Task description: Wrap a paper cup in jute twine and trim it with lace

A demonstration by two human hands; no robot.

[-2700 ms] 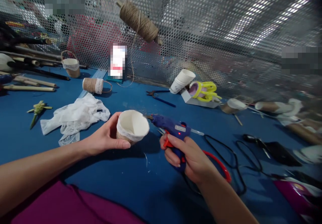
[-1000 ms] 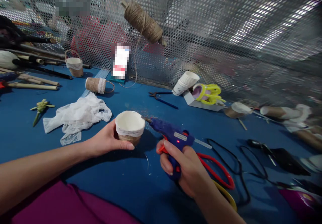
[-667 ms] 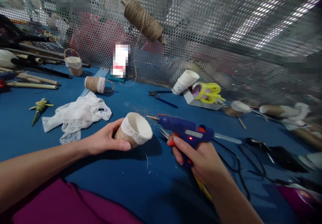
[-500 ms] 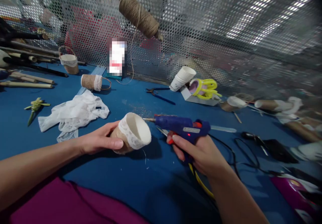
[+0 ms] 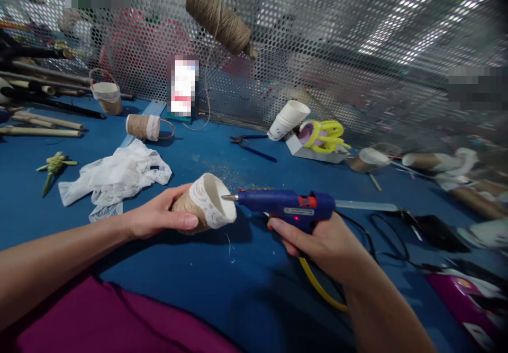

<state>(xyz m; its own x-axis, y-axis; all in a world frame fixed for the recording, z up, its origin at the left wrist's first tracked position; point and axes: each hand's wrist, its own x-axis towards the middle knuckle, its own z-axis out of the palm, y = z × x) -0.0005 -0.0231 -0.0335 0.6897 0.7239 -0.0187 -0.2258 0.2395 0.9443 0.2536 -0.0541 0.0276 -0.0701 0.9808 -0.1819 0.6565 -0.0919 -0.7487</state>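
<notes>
My left hand (image 5: 166, 213) is wrapped round a paper cup (image 5: 204, 202) covered in brown twine, with white lace about its rim. The cup lies tilted, its mouth facing right. In my right hand (image 5: 309, 236) is a blue glue gun (image 5: 273, 203), a finger by its orange trigger and a small red light glowing on its side. The metal nozzle overlaps the cup's open mouth; whether it touches the inner wall I cannot tell. A clear glue stick (image 5: 367, 205) sticks out from the gun's rear.
White lace (image 5: 123, 175) lies crumpled at left, near two twine-covered cups with handles (image 5: 143, 126). Pliers (image 5: 254, 147), stacked paper cups (image 5: 289, 120) and yellow-handled scissors (image 5: 323, 136) lie toward the back. A twine spool (image 5: 217, 17) hangs on the perforated screen. Black cables (image 5: 391, 244) run at right.
The glue gun's nozzle has moved from beside the cup's rim to over its mouth. The cup has tipped a little more toward the right.
</notes>
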